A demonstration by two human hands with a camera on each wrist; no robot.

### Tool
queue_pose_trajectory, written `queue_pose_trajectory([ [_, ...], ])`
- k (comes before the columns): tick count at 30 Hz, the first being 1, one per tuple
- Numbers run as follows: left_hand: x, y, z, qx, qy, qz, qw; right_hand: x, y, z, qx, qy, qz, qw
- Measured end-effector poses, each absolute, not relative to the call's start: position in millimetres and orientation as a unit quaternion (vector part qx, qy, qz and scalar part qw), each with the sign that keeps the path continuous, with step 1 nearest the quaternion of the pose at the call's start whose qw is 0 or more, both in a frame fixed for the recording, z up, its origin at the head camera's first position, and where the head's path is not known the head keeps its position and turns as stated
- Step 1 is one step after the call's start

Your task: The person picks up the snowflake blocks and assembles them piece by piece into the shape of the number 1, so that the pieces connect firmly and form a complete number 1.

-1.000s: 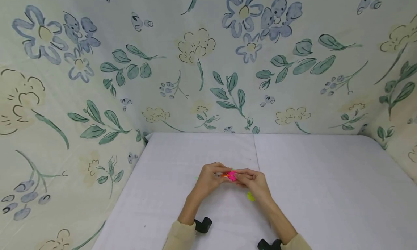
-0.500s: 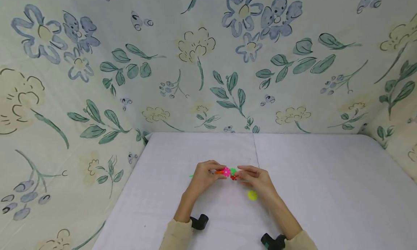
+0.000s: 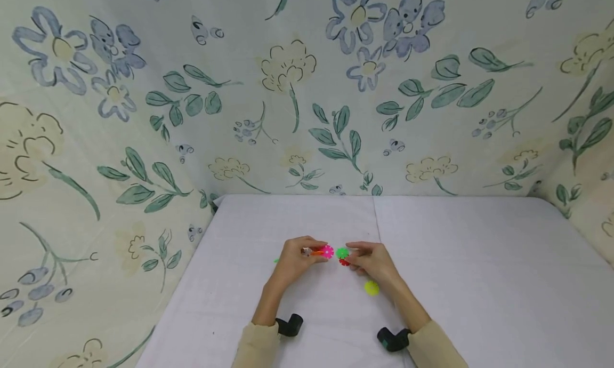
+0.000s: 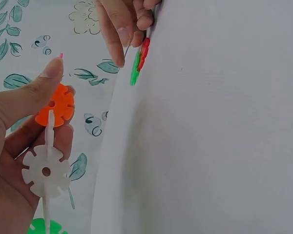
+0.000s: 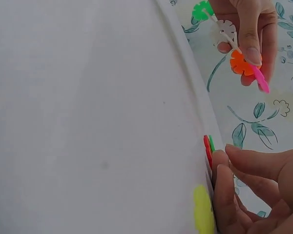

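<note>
In the head view, my left hand holds a chain of notched plastic discs. The left wrist view shows its orange disc pinched between thumb and fingers, with a white disc and a green disc further along. A pink disc sits at the chain's free end. Across from it, my right hand reaches with bent fingers to a loose green disc and a red disc, lying together on the table. Its fingertips are close beside them; contact is hard to tell.
A yellow disc lies on the white-covered table, beneath the right wrist. Black devices are strapped at both wrists. Floral cloth hangs behind and at the sides of the table.
My left hand has drawn left with the disc chain, away from the right hand. The loose green and red discs, earlier hidden, have come into view, as has more of the yellow one.
</note>
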State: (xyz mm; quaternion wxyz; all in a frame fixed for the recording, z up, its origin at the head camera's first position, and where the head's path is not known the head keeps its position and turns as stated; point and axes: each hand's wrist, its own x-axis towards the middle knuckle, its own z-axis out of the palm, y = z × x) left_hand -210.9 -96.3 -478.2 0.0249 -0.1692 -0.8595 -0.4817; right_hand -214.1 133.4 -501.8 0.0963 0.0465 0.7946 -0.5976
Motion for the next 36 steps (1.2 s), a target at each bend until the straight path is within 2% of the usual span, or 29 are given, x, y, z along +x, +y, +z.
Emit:
queue_pose_trajectory([
  [22,-213,-97,-483,-0.177,-0.854,-0.489,0.025,-223,122,-504,-0.007,0.872,-0.487,0.052],
  [31,-211,-95,-482,-0.176,-0.857,-0.484,0.006,-212,141,-497,-0.072,0.853,-0.514,0.054],
  [36,-211,-93,-483,-0.185,-0.856,-0.482,-0.005,-203,149,-494,-0.077,0.817,-0.568,0.061],
])
